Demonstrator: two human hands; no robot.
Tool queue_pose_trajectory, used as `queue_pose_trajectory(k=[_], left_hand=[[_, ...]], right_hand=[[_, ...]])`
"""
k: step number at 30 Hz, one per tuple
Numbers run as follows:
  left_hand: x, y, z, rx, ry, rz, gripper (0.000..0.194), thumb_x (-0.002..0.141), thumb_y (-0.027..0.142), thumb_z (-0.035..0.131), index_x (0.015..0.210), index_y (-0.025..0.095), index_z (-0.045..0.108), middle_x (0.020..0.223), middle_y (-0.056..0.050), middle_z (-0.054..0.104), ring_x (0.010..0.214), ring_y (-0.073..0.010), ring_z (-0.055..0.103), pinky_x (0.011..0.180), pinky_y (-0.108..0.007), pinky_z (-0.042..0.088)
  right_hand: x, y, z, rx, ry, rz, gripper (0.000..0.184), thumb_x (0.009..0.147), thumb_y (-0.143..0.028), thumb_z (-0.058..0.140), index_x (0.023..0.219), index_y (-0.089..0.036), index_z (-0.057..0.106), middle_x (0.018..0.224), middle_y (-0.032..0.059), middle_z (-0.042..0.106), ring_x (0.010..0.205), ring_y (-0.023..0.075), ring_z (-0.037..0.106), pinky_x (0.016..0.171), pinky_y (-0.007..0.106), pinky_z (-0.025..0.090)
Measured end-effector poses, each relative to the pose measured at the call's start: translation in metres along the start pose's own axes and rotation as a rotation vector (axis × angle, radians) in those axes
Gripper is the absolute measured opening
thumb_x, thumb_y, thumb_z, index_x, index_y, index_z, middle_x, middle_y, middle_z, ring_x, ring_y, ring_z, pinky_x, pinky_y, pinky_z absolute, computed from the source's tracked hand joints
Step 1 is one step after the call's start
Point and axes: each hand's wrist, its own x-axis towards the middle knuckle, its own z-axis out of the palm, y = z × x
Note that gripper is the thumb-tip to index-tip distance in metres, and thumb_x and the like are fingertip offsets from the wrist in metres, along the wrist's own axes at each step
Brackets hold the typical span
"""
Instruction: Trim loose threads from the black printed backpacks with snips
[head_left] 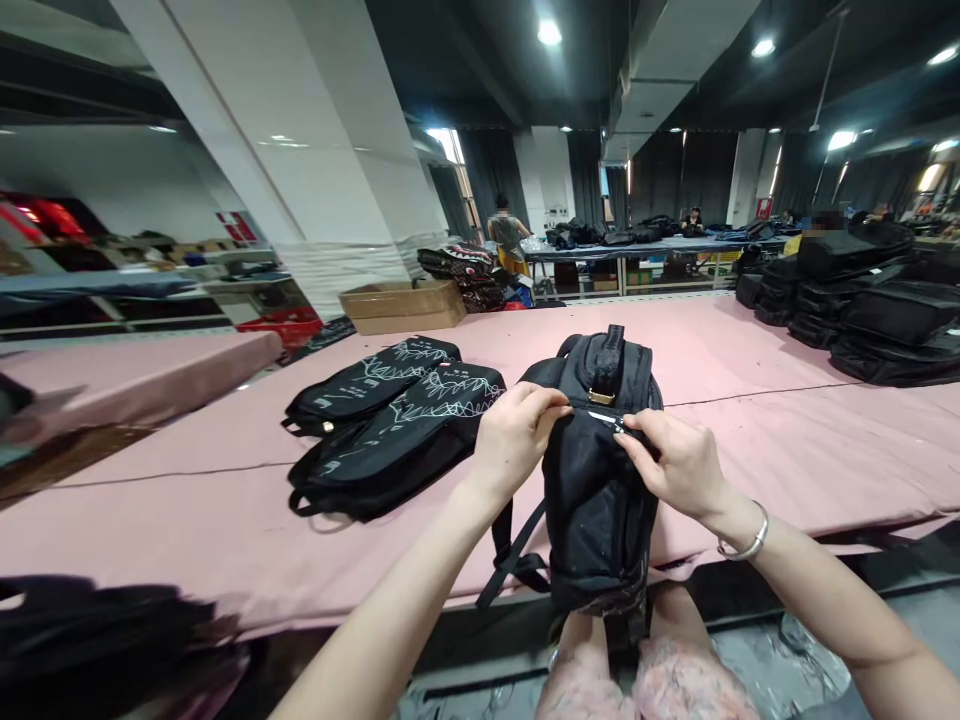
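No words, numbers or brands can be read. Small pale print is carried by the two flat bags (364, 392) (409, 435) on the desk (225, 520), but it is too small to be made out. A white strip (602, 417) is seen on the black backpack (592, 500), and red-and-white signs (235, 227) (763, 208) are seen in the background, all illegible.

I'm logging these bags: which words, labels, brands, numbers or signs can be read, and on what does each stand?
None can be read.
Black fabric backpack in hand: white strip near its top, too small.
Two black backpacks with white squiggly print: tiny white marks, too small.
Red-and-white sign, left background: too blurred.
Small red sign, right background: too small.
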Motion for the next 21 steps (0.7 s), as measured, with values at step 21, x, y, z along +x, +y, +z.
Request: queue_pose_trajectory(k=[21], left_hand=[[-0.003, 0.012, 0.009, -0.189, 0.038, -0.203, 0.015, 0.083, 0.023, 0.041, 0.070, 0.020, 0.047, 0.072, -0.001, 0.054, 0.070, -0.0148, 0.052, 0.065, -0.026, 0.040]], right_hand=[[0.009, 0.000, 0.015, -0.019, -0.073, 0.049, 0.017, 0.089, -0.031, 0.046, 0.085, -0.018, 0.055, 0.081, 0.0035, 0.067, 0.072, 0.0144, 0.063, 0.058, 0.023, 0.038]])
